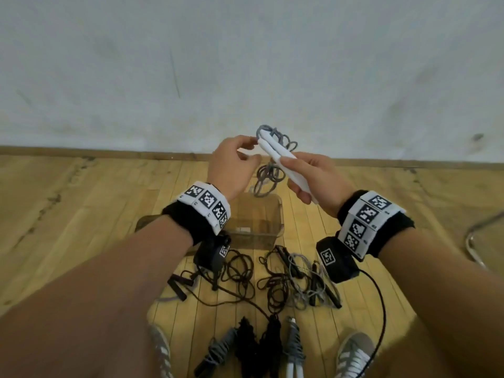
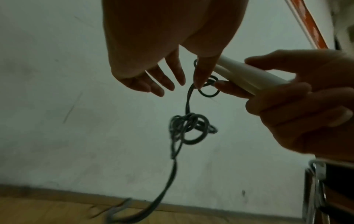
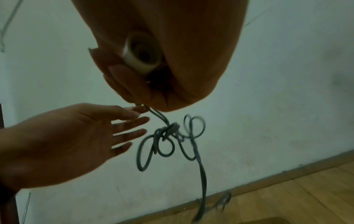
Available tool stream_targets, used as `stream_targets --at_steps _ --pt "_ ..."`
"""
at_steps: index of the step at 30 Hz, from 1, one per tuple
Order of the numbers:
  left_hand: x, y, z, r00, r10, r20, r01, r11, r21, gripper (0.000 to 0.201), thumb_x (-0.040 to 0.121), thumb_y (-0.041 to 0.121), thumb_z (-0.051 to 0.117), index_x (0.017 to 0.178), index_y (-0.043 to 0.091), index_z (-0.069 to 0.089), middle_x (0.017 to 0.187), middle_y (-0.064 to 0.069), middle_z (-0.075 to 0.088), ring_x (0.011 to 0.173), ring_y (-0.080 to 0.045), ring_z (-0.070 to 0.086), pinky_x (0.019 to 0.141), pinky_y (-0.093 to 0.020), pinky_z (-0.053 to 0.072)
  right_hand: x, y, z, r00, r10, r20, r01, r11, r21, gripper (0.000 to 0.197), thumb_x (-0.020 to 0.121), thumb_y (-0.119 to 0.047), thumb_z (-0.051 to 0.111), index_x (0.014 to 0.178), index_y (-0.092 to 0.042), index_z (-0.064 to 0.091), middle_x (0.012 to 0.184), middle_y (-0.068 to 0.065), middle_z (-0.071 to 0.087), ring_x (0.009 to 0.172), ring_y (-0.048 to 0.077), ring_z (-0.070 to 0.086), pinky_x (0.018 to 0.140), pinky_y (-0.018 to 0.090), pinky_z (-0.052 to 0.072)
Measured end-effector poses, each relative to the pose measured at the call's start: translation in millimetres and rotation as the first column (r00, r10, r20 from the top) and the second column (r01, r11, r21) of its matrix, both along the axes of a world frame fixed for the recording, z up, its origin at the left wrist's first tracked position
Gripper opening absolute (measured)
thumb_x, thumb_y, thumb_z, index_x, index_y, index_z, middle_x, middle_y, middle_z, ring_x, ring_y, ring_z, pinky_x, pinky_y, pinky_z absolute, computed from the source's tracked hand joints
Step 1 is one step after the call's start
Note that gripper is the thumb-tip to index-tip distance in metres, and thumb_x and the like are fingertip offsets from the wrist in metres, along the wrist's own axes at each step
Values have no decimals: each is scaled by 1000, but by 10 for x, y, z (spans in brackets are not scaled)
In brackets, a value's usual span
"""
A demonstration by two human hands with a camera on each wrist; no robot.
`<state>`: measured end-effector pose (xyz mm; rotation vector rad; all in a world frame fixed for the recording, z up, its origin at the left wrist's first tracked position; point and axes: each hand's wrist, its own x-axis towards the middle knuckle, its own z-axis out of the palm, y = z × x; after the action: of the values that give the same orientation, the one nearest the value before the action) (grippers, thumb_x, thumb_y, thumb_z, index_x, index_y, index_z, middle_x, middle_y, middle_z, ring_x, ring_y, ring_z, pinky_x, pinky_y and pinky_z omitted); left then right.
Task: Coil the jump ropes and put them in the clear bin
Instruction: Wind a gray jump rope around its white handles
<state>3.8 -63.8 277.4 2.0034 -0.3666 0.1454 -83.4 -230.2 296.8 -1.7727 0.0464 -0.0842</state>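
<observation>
My right hand (image 1: 297, 173) grips the two white handles (image 1: 275, 156) of a grey jump rope side by side, held up in front of the wall. The handles' open ends (image 3: 141, 59) show in the right wrist view. The grey cord (image 1: 268, 175) hangs from the handle tips in a loose tangle of loops (image 2: 191, 127) above the clear bin (image 1: 278, 214) on the floor. My left hand (image 1: 249, 148) is beside the handle tips with its fingers (image 3: 134, 131) spread. One fingertip (image 2: 199, 81) touches the cord just below the handles.
Black and grey jump ropes (image 1: 286, 279) lie tangled on the wooden floor just in front of the bin. Several coiled ropes (image 1: 245, 345) lie between my shoes (image 1: 354, 353). A chrome tube (image 1: 474, 233) curves at the right. A white wall stands behind the bin.
</observation>
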Motion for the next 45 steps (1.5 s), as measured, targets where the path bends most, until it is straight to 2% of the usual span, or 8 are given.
stream_targets --at_steps 4,11,15,19,29,37,40,45 --pt "24 -100 23 978 -199 -63 177 949 -261 58 88 -10 61 138 19 57 134 2 62 123 -13 58 86 -16 51 -40 -9 -40 998 67 -13 -66 992 103 29 103 -30 56 104 -4 70 60 9 50 43 20 36 40 24 32" --pt "-12 -143 167 938 -319 -137 210 836 -506 37 96 -10 48 125 9 61 93 -16 71 77 -21 70 76 -31 60 1 -47 16 996 -14 92 1 990 141 27 98 -32 58 102 -8 69 59 5 50 41 15 37 39 22 32" --pt "-48 -199 162 903 -357 -238 197 838 -509 23 100 7 51 115 16 66 76 -5 67 53 -18 56 55 -30 49 49 -121 -9 987 -102 121 94 994 63 25 103 -31 56 93 -11 66 62 6 51 44 17 40 43 26 34" --pt "10 -195 140 891 -333 -309 165 871 -463 22 105 32 56 112 19 72 101 -3 73 61 -16 63 55 -29 51 100 -106 -43 985 -120 121 113 992 64 27 103 -33 57 100 -8 67 64 7 52 46 16 42 44 25 36" --pt "6 -183 45 930 -323 -177 309 946 -101 43 110 40 37 151 33 47 105 11 78 43 -12 56 45 -22 47 176 -160 -65 973 -191 133 170 973 156 27 102 -36 58 104 -11 69 62 4 51 47 17 40 43 25 35" --pt "-12 -164 -92 813 -433 -388 358 899 -252 78 110 24 46 158 52 -9 129 -3 69 83 -27 78 77 -38 64 168 -175 -41 968 -218 125 177 945 276 31 103 -35 56 109 -7 69 62 3 49 48 15 37 42 23 33" --pt "41 -163 -137 832 -396 -389 334 917 -219 76 101 -1 55 159 36 24 147 -2 53 93 -25 77 76 -36 63 141 -175 -45 980 -169 107 138 958 250 31 103 -34 55 110 -7 69 62 2 50 48 15 38 42 23 32" --pt "62 -217 4 925 -298 -238 226 931 -287 54 86 -10 54 131 20 53 134 -2 59 110 -12 62 90 -35 53 111 -120 -71 996 -53 74 38 980 194 37 103 -35 56 117 -3 68 60 3 50 44 16 36 41 22 32"
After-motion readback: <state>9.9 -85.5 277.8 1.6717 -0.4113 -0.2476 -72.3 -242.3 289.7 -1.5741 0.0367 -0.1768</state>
